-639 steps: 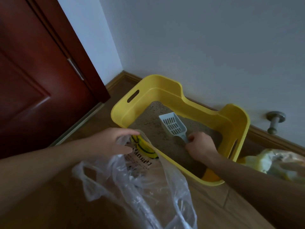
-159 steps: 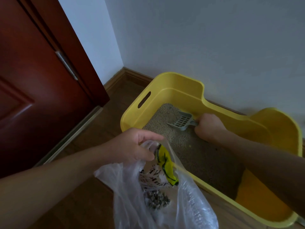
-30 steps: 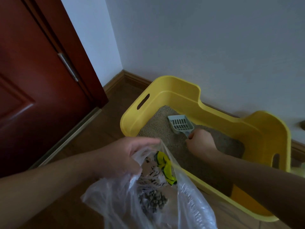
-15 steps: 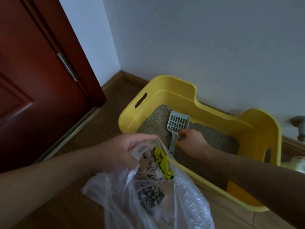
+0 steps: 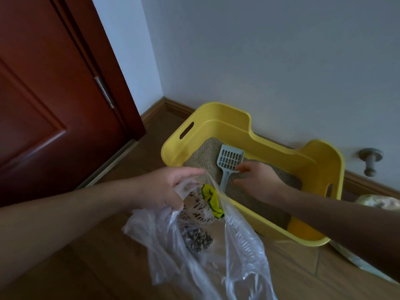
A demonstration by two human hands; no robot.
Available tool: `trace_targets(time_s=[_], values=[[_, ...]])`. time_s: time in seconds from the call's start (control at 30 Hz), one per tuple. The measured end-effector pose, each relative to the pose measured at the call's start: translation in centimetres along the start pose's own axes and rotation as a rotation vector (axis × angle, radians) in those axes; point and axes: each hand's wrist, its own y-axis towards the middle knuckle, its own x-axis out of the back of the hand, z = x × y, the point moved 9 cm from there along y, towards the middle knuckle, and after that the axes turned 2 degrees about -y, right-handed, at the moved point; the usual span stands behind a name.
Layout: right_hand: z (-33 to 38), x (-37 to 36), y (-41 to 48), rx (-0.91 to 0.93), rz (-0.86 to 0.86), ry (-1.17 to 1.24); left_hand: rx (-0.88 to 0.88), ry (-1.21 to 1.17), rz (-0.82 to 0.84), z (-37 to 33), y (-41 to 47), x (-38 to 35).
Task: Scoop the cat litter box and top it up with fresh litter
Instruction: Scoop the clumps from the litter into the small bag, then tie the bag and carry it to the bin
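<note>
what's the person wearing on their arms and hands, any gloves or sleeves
No gloves: the left hand and the right hand are bare. No sleeve shows on the left forearm or the right forearm up to the edge of the picture. No watch, bracelet or ring is visible on either side.

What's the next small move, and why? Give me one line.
Probably lift the right hand out of the box: the scoop lies empty on the litter, that hand open beside it, and clumps already sit in the plastic bag the left hand holds.
</note>
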Motion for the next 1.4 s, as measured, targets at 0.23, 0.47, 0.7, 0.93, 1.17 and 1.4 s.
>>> trace_targets(time_s=[0.23, 0.47, 0.7, 0.93, 1.17, 1.4], values=[[2.5, 2.8, -4.8, 0.119, -0.018, 0.013, -0.029, 0.142, -0.022, -1.2, -1.1, -1.1], [4.7, 4.6, -10.6, 0.279, -0.019, 0.032, -0.035, 0.278, -0.059, -1.1, -1.7, -1.7], [8.3, -0.4, -19.7, 0.810, 0.432, -0.253, -0.028, 0.280, -0.073, -0.8, -2.0, -2.0], [7.5, -3.1, -19.1, 0.839, 0.517, -0.385, -0.027, 0.260, -0.103, -1.4, -2.0, -1.6], [6.2, -3.4, -16.9, 0.785, 0.482, -0.478, -0.017, 0.145, -0.180, -1.7, -2.5, -0.9], [6.2, -1.9, -15.9, 0.746, 0.425, -0.387, -0.097, -0.015, -0.252, -2.5, -3.0, 0.4]])
